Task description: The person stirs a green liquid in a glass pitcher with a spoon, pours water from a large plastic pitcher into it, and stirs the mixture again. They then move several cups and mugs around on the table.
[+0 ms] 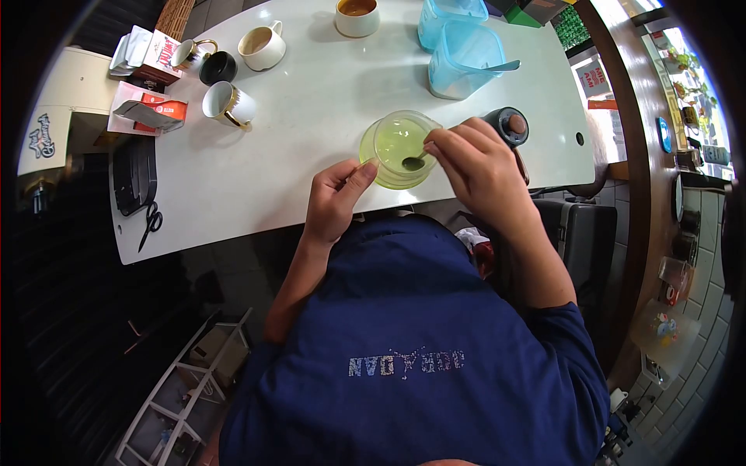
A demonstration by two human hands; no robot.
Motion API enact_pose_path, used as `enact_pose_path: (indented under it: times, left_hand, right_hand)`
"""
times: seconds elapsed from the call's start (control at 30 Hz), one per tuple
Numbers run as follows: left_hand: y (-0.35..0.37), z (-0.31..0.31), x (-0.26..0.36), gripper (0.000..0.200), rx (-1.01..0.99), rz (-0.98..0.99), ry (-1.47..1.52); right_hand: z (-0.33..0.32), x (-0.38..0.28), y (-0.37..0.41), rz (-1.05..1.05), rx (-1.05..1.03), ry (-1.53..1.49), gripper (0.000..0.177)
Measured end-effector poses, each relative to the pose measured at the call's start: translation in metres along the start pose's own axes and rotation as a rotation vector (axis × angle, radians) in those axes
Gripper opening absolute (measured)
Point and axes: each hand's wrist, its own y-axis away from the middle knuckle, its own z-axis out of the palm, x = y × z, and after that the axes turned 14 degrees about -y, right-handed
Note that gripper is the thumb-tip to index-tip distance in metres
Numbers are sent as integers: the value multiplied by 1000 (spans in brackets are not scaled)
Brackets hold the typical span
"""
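Note:
A clear glass cup (388, 177) with pale green liquid (395, 141) inside is near the front edge of the white table. My left hand (332, 200) grips its left side, the thumb against the glass and the other fingers curled. From the right, my right hand (480, 165) pinches the handle of a metal spoon (413, 163), whose bowl dips inside the cup's rim. Just beyond my right hand stands a dark jar with a brown knob on its lid (501, 124), partly covered by the hand.
Blue plastic containers (458, 70) stand at the back right, one with a spoon across its rim. Several cups, among them a white mug (262, 48), are at the back left. Scissors (151, 224) and a black tray (134, 177) lie on the white table (256, 175) at left.

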Motion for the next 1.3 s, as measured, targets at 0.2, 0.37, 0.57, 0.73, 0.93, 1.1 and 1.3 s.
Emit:
enact_pose_path:
  times: [0.2,0.37,0.57,0.73,0.93,1.1,1.3]
  left_hand:
    - [1,0,-1,32,4,23,4]
    - [2,1,-1,31,18,8,26]
    - [4,-2,-2,29,28,25,55]
    - [5,-3,-3,28,14,21,19]
    - [5,-4,-2,27,6,4,41]
    - [5,-4,-2,28,33,6,52]
    - [5,-7,-1,31,17,13,26]
  right_hand:
    - [2,11,-6,-111,16,124,16]
    - [19,9,-6,-124,61,16,17]
    - [9,-2,-2,-55,-5,-48,15]
    - [7,4,-7,-103,45,131,13]
    - [25,3,-12,-112,95,8,15]
    - [24,-8,-4,-54,20,-39,14]
    - [12,-1,-10,-62,44,110,13]
